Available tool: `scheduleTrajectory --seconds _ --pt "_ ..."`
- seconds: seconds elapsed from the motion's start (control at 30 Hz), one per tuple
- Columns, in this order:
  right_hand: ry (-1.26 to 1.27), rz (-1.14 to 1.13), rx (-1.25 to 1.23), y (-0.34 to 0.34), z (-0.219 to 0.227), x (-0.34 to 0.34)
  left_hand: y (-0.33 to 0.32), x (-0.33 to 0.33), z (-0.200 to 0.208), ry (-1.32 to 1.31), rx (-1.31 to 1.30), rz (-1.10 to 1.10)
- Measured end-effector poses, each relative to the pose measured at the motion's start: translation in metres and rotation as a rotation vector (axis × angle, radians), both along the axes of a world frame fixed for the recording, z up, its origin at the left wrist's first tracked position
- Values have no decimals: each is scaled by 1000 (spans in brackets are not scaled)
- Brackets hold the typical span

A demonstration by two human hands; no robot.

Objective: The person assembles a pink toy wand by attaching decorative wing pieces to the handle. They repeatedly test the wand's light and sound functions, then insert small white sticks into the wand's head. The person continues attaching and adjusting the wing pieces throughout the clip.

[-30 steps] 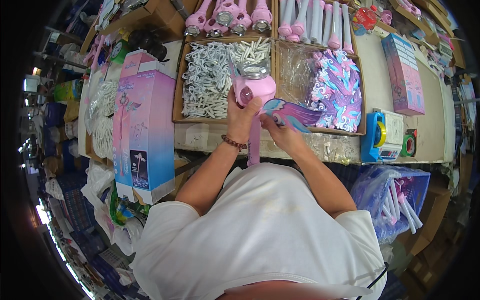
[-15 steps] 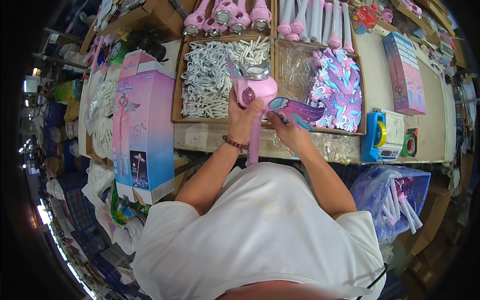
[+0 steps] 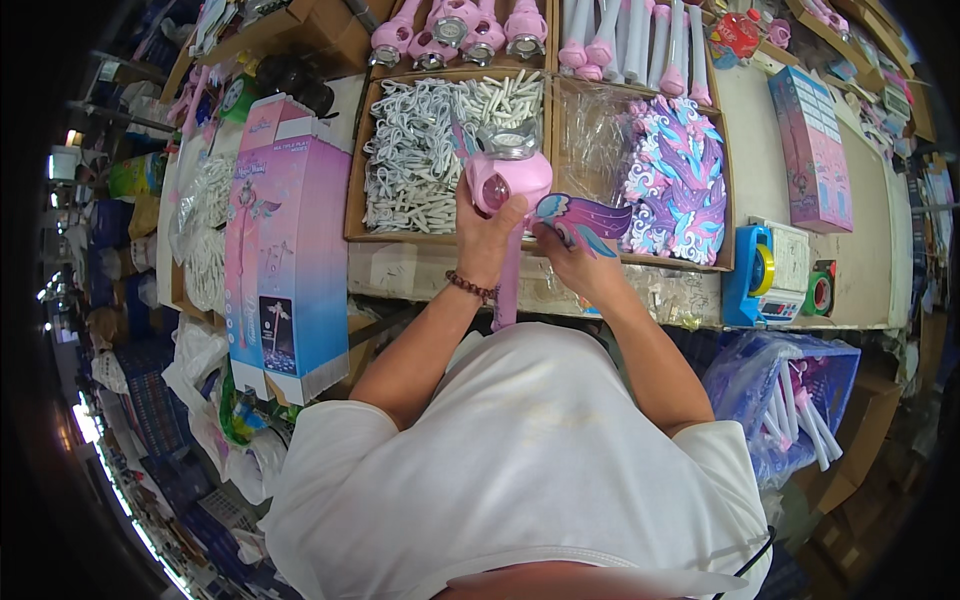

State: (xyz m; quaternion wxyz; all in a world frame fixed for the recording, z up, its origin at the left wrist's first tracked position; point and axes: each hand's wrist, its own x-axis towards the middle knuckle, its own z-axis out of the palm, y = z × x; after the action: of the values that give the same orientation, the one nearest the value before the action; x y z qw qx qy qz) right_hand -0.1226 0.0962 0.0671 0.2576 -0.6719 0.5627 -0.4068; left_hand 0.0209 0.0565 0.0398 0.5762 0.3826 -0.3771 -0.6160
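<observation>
A pink toy wand (image 3: 528,178) with a round head and a clear, silvery top stands in front of my chest, its handle running down toward my shirt. My left hand (image 3: 486,232) is wrapped round the wand just below the head, thumb across its front. At the wand's right side, my right hand (image 3: 572,258) pinches the base of a purple and blue wing piece (image 3: 588,222) against the head. Another wing (image 3: 462,138) shows at the head's left side. Where the right wing meets the head is partly hidden by my fingers.
Behind the wand, a cardboard tray (image 3: 400,238) holds white cords and small white sticks. Beside it lie many wing pieces (image 3: 680,190). Pink wand heads (image 3: 482,40) and pale tubes (image 3: 636,45) fill farther boxes. A printed box (image 3: 290,240) stands left, a blue tape dispenser (image 3: 742,275) right.
The right wing's tip has swung slightly inward and turned a little. Both hands keep their hold on the wand and wing, almost in the same place.
</observation>
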Motion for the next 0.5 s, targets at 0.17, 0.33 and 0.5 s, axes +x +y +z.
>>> scheduleTrajectory --seconds 0.17,0.33,0.5 --pt "-13 -22 26 1 2 1 0 -1 1 -4 -4 2" --pt "-85 -48 69 3 -6 -1 3 -2 0 -69 -4 19" --pt "-103 -23 36 5 -2 -2 5 -2 -1 -34 2 -1"
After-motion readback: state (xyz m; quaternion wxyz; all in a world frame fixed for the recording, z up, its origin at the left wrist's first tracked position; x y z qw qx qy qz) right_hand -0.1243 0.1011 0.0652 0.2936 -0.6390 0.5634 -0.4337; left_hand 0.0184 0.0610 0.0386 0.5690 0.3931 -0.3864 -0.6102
